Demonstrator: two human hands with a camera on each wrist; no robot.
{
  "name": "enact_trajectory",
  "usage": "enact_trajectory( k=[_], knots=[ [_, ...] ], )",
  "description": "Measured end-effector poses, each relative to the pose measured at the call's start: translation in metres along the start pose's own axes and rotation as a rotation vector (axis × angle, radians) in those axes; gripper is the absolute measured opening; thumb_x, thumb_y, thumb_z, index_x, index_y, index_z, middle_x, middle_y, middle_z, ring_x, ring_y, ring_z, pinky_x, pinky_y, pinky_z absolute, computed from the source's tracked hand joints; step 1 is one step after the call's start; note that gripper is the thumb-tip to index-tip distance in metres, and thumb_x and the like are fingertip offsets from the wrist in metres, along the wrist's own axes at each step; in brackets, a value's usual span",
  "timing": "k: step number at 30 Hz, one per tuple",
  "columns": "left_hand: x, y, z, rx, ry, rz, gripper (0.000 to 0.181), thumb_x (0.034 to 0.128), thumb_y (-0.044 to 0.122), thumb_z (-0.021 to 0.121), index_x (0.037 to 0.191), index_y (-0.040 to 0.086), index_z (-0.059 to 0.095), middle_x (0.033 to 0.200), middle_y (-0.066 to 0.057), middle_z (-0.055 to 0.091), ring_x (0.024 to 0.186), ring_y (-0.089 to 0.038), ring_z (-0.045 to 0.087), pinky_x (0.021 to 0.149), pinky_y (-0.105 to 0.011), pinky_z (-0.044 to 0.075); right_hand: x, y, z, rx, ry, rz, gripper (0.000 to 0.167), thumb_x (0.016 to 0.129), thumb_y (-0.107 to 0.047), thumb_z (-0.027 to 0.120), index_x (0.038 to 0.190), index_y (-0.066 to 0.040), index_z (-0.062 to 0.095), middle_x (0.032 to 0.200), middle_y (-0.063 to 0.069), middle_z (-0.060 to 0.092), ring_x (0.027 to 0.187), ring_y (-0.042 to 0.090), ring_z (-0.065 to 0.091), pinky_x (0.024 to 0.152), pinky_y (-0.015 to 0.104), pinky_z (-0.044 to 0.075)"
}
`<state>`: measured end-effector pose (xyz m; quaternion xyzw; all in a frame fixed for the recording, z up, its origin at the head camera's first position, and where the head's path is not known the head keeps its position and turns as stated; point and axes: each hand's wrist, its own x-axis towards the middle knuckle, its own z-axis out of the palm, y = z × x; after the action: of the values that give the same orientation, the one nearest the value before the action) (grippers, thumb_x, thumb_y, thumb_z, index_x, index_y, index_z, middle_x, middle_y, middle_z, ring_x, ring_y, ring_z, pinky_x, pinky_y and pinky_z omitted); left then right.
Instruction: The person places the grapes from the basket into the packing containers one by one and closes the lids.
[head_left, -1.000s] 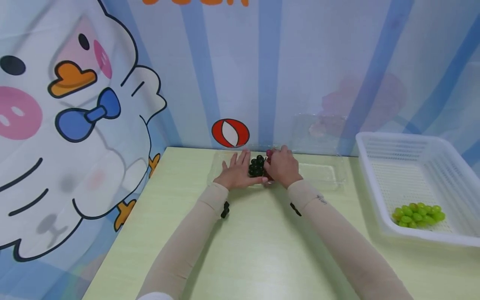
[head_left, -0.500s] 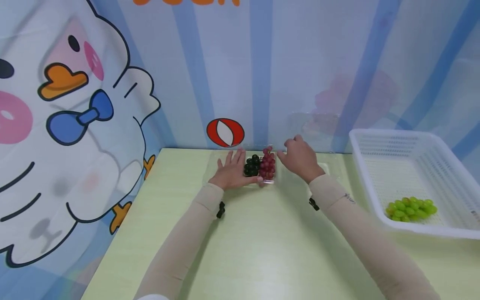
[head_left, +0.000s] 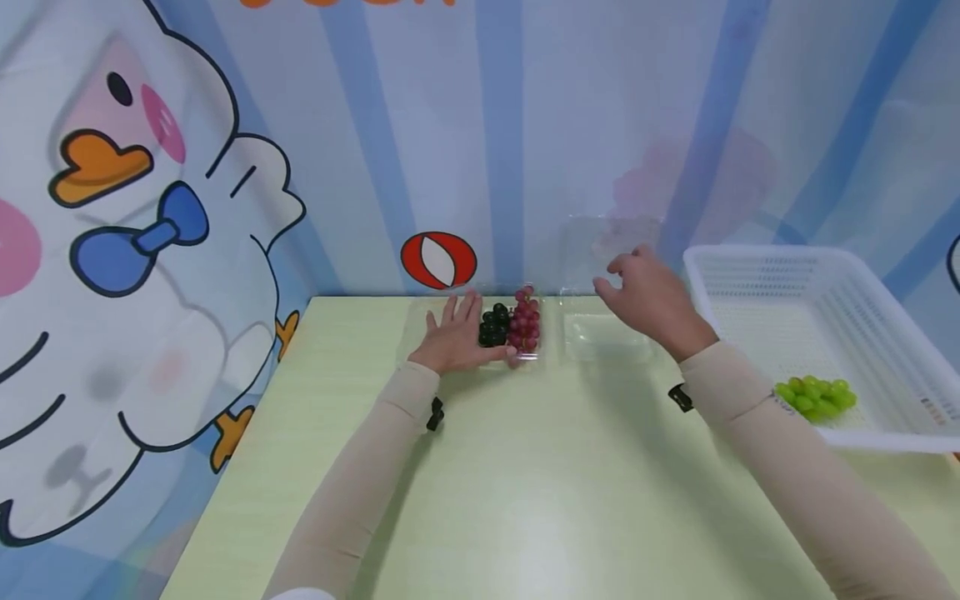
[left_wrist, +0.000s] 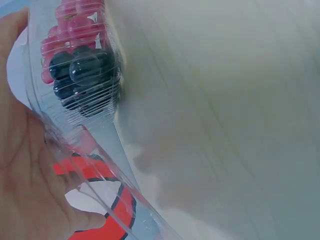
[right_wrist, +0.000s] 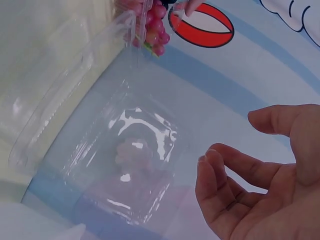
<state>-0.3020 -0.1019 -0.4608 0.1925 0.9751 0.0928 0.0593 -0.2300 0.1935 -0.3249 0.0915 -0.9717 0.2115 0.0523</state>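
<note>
Beige sleeves [head_left: 367, 483] end behind the left hand [head_left: 455, 342] and right hand [head_left: 654, 302], a small black piece [head_left: 681, 397] at each inner edge; writing [head_left: 782, 402] marks the right sleeve [head_left: 817, 479].

Head view: we look forward and down from above the near side of the table [head_left: 480, 500], far enough back to take in both sleeves [head_left: 360, 492] and much of the backdrop [head_left: 551, 125]. Left wrist: we look from close beside the left hand [left_wrist: 27, 160], turned sideways, with tabletop at right. Right wrist: we face the backdrop, tilted, near the right hand [right_wrist: 282, 200]. All three views share the red grapes [right_wrist: 154, 30] and the printed ball [right_wrist: 200, 22].
</note>
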Motion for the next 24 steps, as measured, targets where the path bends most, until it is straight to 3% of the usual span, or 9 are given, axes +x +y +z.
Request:
enact_trajectory(
  k=[13,16,19,24],
  knots=[
    [-0.001,0.000,-0.002,-0.007,-0.011,0.001,0.118,0.0829,0.088,0.042,0.164,0.009,0.009,0.172,-0.010,0.002,0.157,-0.037,-0.002,0.116,-0.074,0.007,-0.019,0.039,-0.038,-0.012,-0.067,0.025,0.049,0.105,-0.032,0.053,0.128,0.010,0.063,0.131,0.034,0.056,0.120,0.047,0.052,0.095,0.064,0.045],
    [-0.001,0.002,-0.004,-0.005,-0.021,-0.006,0.119,0.0820,0.089,0.042,0.164,0.009,0.008,0.172,-0.008,0.001,0.157,-0.036,-0.004,0.117,-0.074,0.006,-0.021,0.054,-0.049,-0.025,-0.107,0.043,0.050,0.105,-0.033,0.051,0.127,0.009,0.064,0.131,0.034,0.058,0.113,0.046,0.057,0.092,0.063,0.046],
    [-0.001,0.003,-0.005,0.000,-0.034,-0.005,0.120,0.0816,0.089,0.042,0.164,0.010,0.007,0.172,-0.008,0.000,0.157,-0.036,-0.005,0.116,-0.074,0.006,-0.024,0.069,-0.058,-0.053,-0.151,0.077,0.044,0.105,-0.035,0.050,0.112,0.004,0.070,0.103,0.028,0.068,0.087,0.037,0.063,0.079,0.055,0.049],
    [-0.003,0.000,-0.003,0.001,-0.033,-0.001,0.120,0.0811,0.090,0.042,0.164,0.010,0.008,0.172,-0.008,0.001,0.157,-0.037,-0.004,0.116,-0.074,0.006,-0.029,0.095,-0.068,-0.103,-0.231,0.125,0.045,0.106,-0.038,0.048,0.084,-0.003,0.066,0.067,0.006,0.052,0.062,0.022,0.047,0.065,0.044,0.040]
  ],
)
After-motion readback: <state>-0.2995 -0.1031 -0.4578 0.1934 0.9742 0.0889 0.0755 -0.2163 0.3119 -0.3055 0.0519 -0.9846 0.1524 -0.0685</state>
